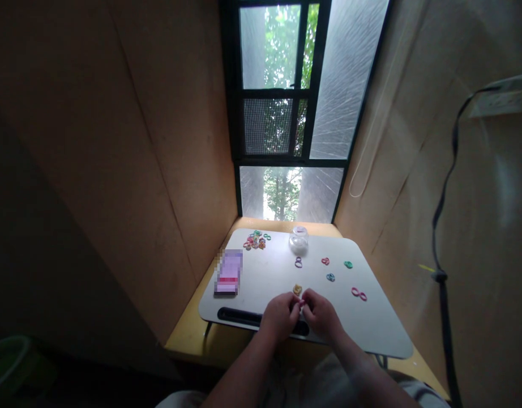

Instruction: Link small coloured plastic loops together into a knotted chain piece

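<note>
My left hand (280, 316) and my right hand (321, 315) meet near the front edge of the white lap table (261, 277). Between their fingertips they both pinch a small pink hair tie (302, 304), partly covered by the fingers. Just beyond them lies a yellow hair tie (297, 289). Other hair ties rest farther out: a purple one (298, 262), a red one (325, 261), a blue one (330, 277) and a green one (348, 264). At the right, a pink hair tie (359, 294) is twisted into a figure eight.
A mixed pile of hair ties (255, 241) sits at the back left. A clear jar (299, 242) stands at the back. On the left lies a blurred purple rectangular object (229, 273). A black slot (239, 317) runs along the front edge. A dark cable (443, 226) hangs at right.
</note>
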The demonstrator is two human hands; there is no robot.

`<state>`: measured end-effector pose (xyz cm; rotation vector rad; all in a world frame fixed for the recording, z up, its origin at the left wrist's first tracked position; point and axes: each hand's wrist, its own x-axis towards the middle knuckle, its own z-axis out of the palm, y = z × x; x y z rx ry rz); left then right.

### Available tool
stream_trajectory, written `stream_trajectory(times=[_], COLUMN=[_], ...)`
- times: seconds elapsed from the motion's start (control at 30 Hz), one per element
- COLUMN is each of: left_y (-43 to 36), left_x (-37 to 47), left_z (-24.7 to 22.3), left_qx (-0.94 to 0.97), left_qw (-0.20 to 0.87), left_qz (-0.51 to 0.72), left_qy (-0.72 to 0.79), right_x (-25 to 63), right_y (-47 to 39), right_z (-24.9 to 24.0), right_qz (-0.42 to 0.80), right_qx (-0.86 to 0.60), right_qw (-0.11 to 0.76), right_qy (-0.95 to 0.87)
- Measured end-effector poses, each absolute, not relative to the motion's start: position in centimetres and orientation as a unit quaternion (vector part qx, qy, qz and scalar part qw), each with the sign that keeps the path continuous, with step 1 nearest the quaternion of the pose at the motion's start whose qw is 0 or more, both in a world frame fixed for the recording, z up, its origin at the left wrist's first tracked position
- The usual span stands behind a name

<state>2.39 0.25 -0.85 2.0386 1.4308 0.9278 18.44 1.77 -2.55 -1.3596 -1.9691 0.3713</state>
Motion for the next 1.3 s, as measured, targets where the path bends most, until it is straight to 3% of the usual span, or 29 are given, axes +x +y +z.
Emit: stream_trajectory(times=[1.3], left_y=[-0.26], left_x=[2.30], left_z=[-0.89], left_qx=[0.756], left_qw=[0.221], left_qz=[0.316], left_qy=[0.529], right_x=[18.53], right_y=[1.17], right_z=[-2.56], right_qz=[0.145], right_qx=[-0.516], right_qw=[0.340], right_qy=[-0.772])
